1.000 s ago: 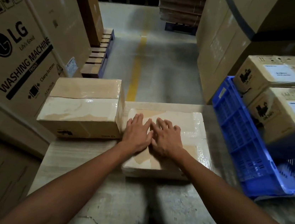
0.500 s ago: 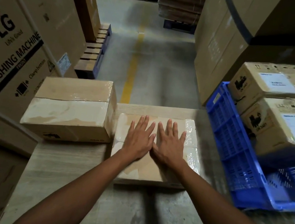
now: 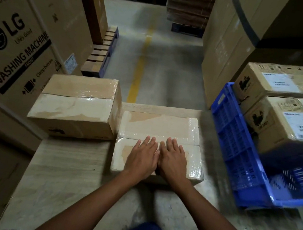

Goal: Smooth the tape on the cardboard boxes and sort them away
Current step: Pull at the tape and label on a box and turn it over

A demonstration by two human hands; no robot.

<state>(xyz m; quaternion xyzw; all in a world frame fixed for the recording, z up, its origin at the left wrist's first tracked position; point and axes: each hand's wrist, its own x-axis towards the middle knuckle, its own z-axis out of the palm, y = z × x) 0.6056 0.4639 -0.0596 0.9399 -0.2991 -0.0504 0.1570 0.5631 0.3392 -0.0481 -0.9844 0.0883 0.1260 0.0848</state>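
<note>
A flat cardboard box (image 3: 159,127) wrapped in shiny clear tape lies on the wooden table (image 3: 63,172) in front of me. My left hand (image 3: 142,156) and my right hand (image 3: 173,160) rest side by side, palms down and fingers spread, on the near half of its top. They press flat and hold nothing. A taller taped cardboard box (image 3: 75,105) stands on the table just to the left, touching the flat box's side.
A blue plastic crate (image 3: 238,150) sits at the right with two labelled cartons (image 3: 287,120) stacked in it. A large washing machine carton (image 3: 23,32) stands at the left, tall cartons (image 3: 232,38) at the right rear. A pallet (image 3: 100,55) and an aisle lie ahead.
Both hands have slid back toward me along the flat box's top, from the middle to its near half, still flat and side by side. The view has shifted slightly.
</note>
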